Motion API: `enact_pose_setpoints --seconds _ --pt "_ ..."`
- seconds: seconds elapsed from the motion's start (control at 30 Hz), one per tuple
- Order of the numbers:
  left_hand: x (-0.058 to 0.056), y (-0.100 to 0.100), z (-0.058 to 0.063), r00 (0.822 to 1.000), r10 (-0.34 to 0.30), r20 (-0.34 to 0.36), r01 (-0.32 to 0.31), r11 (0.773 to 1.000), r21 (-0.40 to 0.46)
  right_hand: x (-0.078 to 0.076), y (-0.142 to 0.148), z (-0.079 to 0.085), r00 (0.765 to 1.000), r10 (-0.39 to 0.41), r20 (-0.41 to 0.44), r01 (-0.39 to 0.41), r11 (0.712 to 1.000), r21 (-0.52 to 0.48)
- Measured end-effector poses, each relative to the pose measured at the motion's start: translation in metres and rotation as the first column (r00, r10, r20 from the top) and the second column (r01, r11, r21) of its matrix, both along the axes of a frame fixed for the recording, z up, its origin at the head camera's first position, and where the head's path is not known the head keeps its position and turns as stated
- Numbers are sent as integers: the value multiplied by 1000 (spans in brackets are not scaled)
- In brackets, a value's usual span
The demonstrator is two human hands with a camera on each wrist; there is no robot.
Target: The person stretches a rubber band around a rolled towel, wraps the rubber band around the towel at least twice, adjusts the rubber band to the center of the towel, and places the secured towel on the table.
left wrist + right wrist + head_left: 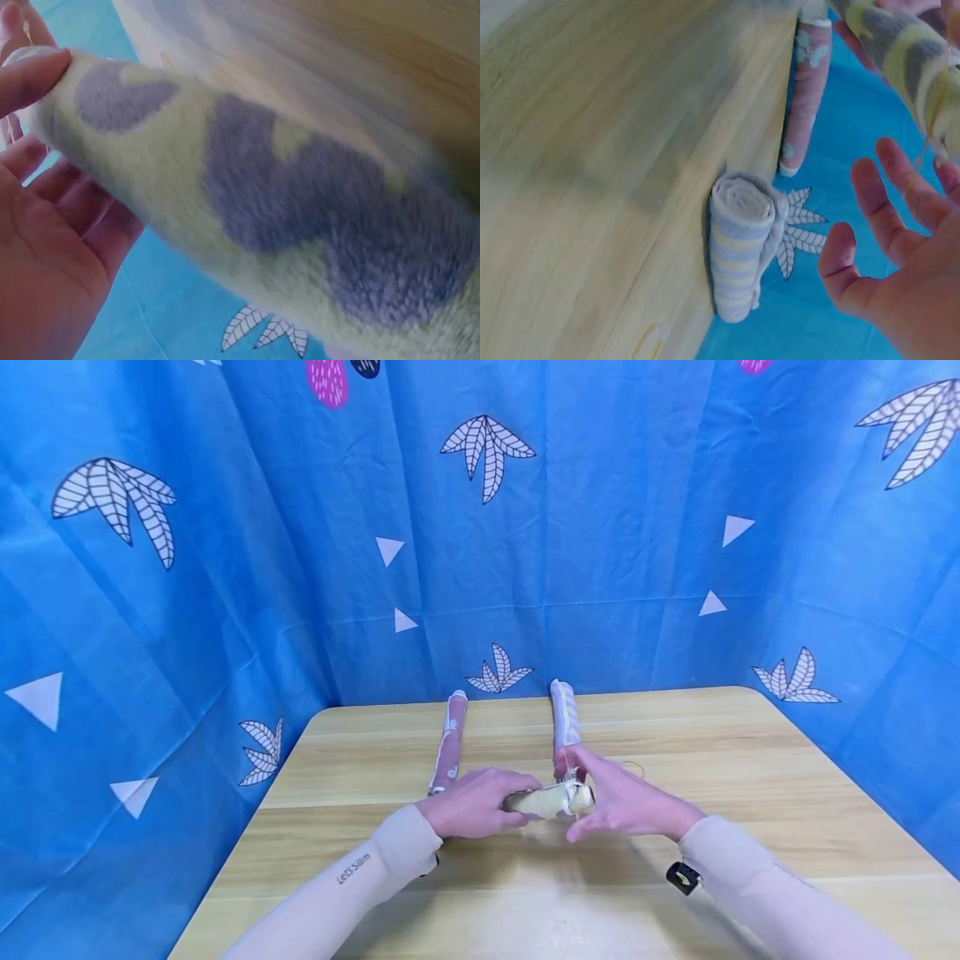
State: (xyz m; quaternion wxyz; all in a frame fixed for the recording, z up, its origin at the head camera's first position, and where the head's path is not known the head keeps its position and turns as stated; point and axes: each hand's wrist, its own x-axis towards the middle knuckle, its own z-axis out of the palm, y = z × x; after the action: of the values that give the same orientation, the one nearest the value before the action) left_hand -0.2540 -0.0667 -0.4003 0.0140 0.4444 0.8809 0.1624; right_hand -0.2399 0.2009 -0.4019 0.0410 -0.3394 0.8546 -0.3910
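My left hand (476,802) grips a rolled towel (549,802), pale yellow-green with grey patches. In the left wrist view the left thumb presses on top of the fuzzy roll (262,172), with fingers beneath. At the roll's right end my right hand (626,802) stands with thumb and fingers spread around it. A thin yellow rubber band (935,101) runs from the right fingertips across that end; exactly how it loops on the fingers is hard to tell.
Two more rolled towels lie at the back of the wooden table (360,752): a pink one (450,739) and a striped one (567,718). Another yellow rubber band (634,768) lies right of the striped roll. A blue curtain (615,527) hangs behind.
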Motion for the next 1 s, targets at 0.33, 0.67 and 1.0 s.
enact_pose_setpoints --seconds 0.33,0.67,1.0 --pt "6 18 1 998 59 -28 -59 998 0 1 -13 3 995 -79 -60 85 990 117" --pt "6 23 -1 981 -20 -194 22 1000 7 5 -18 4 969 -160 -190 202 951 233" --pt "7 18 -1 978 -16 -206 49 987 155 1 -17 3 973 -177 -147 197 971 136"
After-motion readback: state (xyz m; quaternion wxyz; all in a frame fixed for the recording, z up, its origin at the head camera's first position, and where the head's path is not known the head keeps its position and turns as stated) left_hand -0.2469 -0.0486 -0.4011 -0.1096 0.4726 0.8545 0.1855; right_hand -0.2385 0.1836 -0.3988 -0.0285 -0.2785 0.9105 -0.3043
